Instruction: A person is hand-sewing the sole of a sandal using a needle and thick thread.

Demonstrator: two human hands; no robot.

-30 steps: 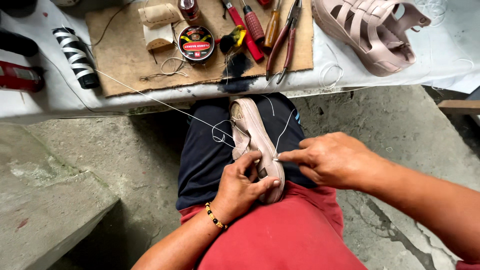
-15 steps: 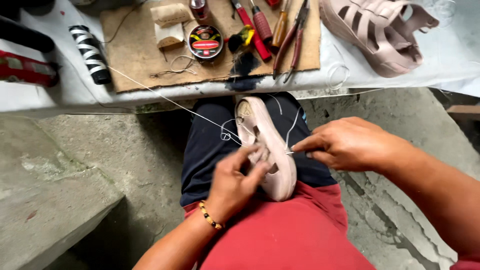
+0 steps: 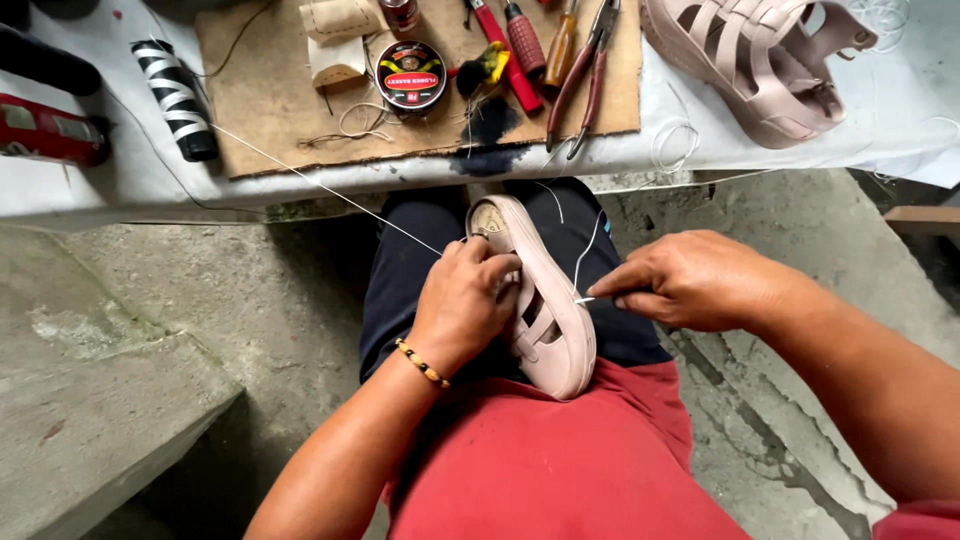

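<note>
Gripped by left hand (image 3: 462,305), pink sandal (image 3: 545,320) lies lengthwise along lap; right hand (image 3: 700,280) pinches needle (image 3: 585,299).

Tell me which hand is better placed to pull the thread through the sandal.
Likely the right hand: its fingertips pinch the needle at the sandal edge. The left hand is wrapped over the sandal, steadying it.

White table (image 3: 300,185) — cardboard mat (image 3: 270,95), sandal (image 3: 760,60)
</note>
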